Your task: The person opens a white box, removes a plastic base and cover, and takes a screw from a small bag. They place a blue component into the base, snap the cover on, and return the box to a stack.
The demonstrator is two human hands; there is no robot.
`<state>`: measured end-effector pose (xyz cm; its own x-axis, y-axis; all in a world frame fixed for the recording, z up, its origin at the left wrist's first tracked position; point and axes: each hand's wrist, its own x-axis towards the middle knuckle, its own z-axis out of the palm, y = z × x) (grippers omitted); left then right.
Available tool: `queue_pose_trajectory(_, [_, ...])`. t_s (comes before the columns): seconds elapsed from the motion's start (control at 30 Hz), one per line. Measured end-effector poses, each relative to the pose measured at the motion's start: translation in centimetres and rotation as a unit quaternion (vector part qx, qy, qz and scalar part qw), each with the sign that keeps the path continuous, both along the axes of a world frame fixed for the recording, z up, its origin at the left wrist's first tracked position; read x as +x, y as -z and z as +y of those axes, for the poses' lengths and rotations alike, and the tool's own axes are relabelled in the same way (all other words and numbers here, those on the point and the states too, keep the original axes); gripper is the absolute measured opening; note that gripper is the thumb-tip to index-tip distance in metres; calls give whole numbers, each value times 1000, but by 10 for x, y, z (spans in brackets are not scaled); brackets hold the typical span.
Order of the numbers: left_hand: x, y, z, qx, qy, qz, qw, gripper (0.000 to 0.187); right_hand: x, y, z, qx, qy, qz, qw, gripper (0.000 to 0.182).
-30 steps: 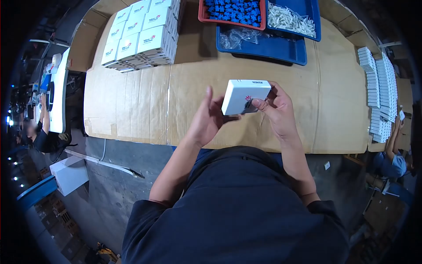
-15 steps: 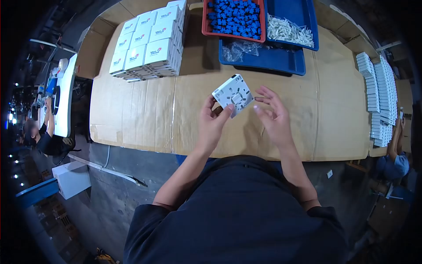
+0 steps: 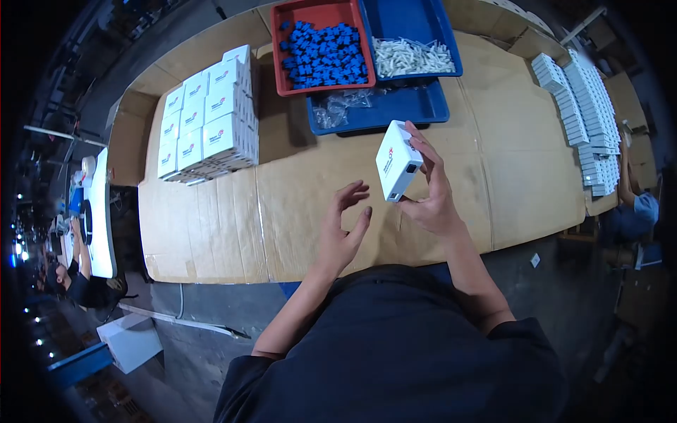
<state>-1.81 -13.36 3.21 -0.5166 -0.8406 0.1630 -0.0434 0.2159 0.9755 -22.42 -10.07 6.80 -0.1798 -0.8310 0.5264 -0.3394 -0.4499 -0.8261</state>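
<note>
One small white plastic box (image 3: 397, 168) gripped by right hand (image 3: 431, 199), raised above cardboard-covered surface (image 3: 296, 183), port side turned toward view for checking; left hand (image 3: 341, 229) open, empty, just beside.

Here's the table (image 3: 211, 233), its top covered in flattened brown cardboard. At the far left sits a block of white boxes (image 3: 204, 134) with red logos. Further along the back, a red tray (image 3: 282, 42) of blue parts sits beside a blue tray (image 3: 416, 14) holding white pieces, and a second blue tray (image 3: 416, 109) carries clear bags. Over on the right edge, rows of white units (image 3: 585, 113) lie stacked.
</note>
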Motion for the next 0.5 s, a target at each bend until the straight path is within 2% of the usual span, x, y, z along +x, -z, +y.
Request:
queue_pose_trajectory(0.07, [0, -2, 4, 69, 12, -9, 998, 49, -7, 0, -1, 7, 8, 24, 1000, 101])
queue_pose_trajectory(0.2, [-4, 16, 11, 76, 23, -13, 997, 46, -22, -5, 1, 77, 37, 49, 995, 97])
queue_pose_trajectory(0.23, [-4, 18, 11, 80, 27, -17, 996, 46, -27, 16, 3, 109, 56, 37, 992, 94])
queue_pose_trajectory(0.33, [-8, 27, 11, 81, 42, -21, 996, 44, -47, 34, 13, 276, 51, -74, 957, 99])
queue_pose_trajectory(0.43, [-15, 29, 15, 78, 52, -39, 995, 43, -79, 67, 31, 228, 108, -253, 934, 100])
queue_pose_trajectory(0.5, [-19, 31, 15, 62, 62, -61, 994, 42, -110, 86, 42, 172, 180, -275, 929, 100])
